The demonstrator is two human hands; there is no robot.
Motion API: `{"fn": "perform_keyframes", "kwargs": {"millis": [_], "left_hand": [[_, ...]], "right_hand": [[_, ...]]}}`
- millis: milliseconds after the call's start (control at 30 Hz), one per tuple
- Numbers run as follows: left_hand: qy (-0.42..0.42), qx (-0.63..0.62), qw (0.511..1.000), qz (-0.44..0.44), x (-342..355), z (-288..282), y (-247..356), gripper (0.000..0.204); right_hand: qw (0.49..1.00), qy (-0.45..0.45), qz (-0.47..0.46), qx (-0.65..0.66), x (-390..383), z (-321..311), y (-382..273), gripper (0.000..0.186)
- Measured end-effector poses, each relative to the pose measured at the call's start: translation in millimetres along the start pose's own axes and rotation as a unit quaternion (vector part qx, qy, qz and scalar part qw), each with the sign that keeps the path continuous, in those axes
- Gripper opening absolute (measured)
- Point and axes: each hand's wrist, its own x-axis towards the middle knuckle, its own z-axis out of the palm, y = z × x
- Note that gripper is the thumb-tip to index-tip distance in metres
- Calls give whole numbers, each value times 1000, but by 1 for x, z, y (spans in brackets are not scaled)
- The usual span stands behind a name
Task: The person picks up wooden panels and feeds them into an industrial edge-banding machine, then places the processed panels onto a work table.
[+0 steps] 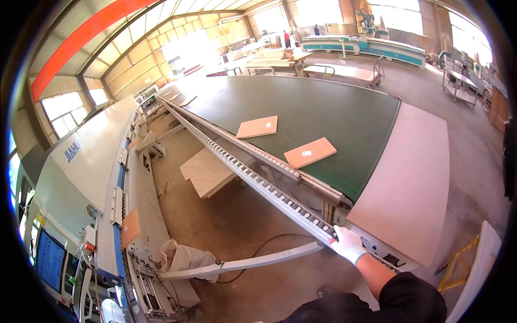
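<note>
My right hand (347, 243), in a white glove, grips the near end of a long metal roller rail (253, 177) that slants away to the back left. Its fingers rest around the rail beside a pale board (404, 177). Two small orange-tan panels (256, 127) lie on the green conveyor belt (334, 113) beyond the rail, with thin pieces farther back. A similar panel (130, 228) sits on the machine (91, 161) at left. My left hand is not in view.
Below the rail are stacked boards (210, 173), a white sack (186, 258), a cable and a slanting metal arm (269, 257). A monitor (51, 258) stands at lower left. A trolley (339, 72), workbenches, machines and distant people occupy the back; a yellow frame is at right.
</note>
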Motion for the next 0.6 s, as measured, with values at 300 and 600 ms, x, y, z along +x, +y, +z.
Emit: {"fn": "perform_keyframes", "kwargs": {"millis": [300, 600], "left_hand": [[38, 67, 996, 50, 66, 74, 31, 45], [-46, 23, 990, 132, 42, 108, -57, 43]], "right_hand": [[960, -90, 19, 265, 13, 23, 37, 43], [705, 87, 341, 615, 66, 95, 231, 35]]}}
